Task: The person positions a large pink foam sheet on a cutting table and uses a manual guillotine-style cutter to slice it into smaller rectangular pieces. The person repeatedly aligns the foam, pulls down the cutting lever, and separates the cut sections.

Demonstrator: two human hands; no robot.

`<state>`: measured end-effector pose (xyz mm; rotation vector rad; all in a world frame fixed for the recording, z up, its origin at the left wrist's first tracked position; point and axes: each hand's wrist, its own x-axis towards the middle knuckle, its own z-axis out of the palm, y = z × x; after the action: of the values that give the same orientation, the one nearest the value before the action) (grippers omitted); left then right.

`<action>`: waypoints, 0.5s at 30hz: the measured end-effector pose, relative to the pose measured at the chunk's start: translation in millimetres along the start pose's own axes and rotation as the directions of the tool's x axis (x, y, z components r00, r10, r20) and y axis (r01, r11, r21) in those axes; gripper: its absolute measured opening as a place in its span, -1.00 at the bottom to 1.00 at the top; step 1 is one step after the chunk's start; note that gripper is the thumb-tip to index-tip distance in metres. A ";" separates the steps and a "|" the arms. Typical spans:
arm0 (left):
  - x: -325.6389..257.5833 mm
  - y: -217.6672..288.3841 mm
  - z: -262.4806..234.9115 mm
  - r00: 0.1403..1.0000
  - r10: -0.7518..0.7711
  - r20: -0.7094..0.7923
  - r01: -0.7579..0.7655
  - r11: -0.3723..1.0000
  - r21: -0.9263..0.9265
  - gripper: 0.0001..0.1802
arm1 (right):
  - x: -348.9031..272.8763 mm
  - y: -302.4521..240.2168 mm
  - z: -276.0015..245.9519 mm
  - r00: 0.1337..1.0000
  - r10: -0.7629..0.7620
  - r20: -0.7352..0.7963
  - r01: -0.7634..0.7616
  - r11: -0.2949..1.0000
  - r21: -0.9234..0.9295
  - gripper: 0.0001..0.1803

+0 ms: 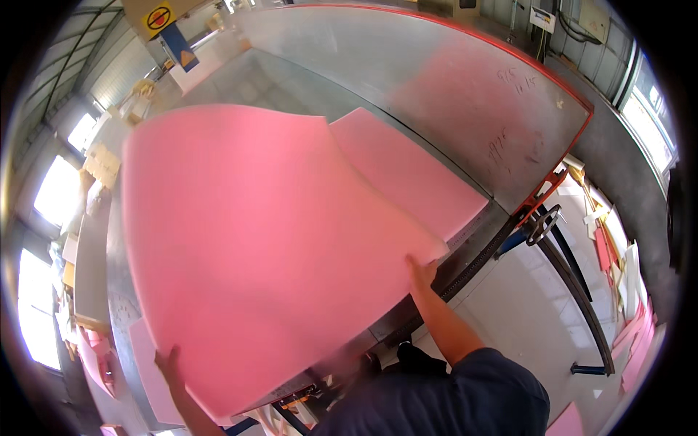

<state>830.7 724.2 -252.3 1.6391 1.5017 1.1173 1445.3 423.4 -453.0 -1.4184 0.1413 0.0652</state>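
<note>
A large pink foam sheet (276, 232) spans the space in front of me, its far part bowed upward and its outline slightly blurred. On its near right corner is my right hand (422, 275), closed over the edge, with the underside fingers hidden. My left hand (171, 367) grips the near left edge, partly blurred. Under the raised sheet, a second flat pink foam sheet (407, 174) lies on the metal table (291, 80). Another pink piece (149, 374) shows beneath the left edge.
A tall grey metal panel (494, 109) with a red rim stands along the table's far right side. Below it are a handwheel (544, 225) and a curved dark rail (582, 305). Foam offcuts (636, 327) lie along the right wall. Foam blocks (102, 163) stand at the left.
</note>
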 end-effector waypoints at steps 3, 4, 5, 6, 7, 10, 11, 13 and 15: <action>53.0 -48.2 13.6 0.978 -0.069 0.199 0.066 0.998 0.024 -0.29 | -8.2 24.8 22.0 0.992 0.076 -0.104 -0.096 0.973 -0.209 -0.25; 62.7 -68.4 29.7 0.982 -0.113 0.154 0.093 0.987 0.132 -0.32 | 7.3 39.3 15.3 0.982 0.106 -0.155 -0.146 0.950 -0.276 -0.26; 71.6 -81.0 43.8 0.983 -0.152 0.102 0.124 0.964 0.237 -0.35 | 20.4 54.5 7.8 0.983 0.109 -0.147 -0.145 0.953 -0.264 -0.27; 76.5 -93.0 58.9 0.982 -0.184 0.050 0.157 0.928 0.337 -0.37 | 31.0 68.1 -4.7 0.984 0.111 -0.140 -0.144 0.957 -0.252 -0.29; 71.7 -108.7 81.9 0.987 -0.152 -0.056 0.162 0.894 0.418 -0.36 | 44.6 75.8 -15.8 0.985 0.117 -0.130 -0.147 0.957 -0.251 -0.30; 36.3 -147.4 113.8 0.976 0.005 -0.219 0.132 0.783 0.608 -0.29 | 25.2 67.7 -31.0 0.967 0.183 -0.177 -0.243 0.870 -0.428 -0.37; 3.9 -166.3 130.2 0.976 0.098 -0.196 0.022 0.847 0.530 -0.39 | 17.1 64.6 -24.6 0.966 0.167 -0.200 -0.256 0.750 -0.610 -0.40; -55.8 -202.8 166.9 0.952 0.277 -0.131 -0.218 0.912 0.347 -0.56 | -1.2 49.4 -6.2 0.989 0.128 -0.079 -0.148 0.725 -0.673 -0.43; -144.0 -116.3 237.8 0.871 -0.112 0.478 0.032 0.984 0.173 -0.80 | 5.5 18.7 -35.0 0.975 0.210 -0.078 -0.222 0.856 -0.468 -0.44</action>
<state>995.2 618.9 -481.8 1.7870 1.3232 0.4908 1446.2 391.5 -477.1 -1.8919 0.3226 0.2854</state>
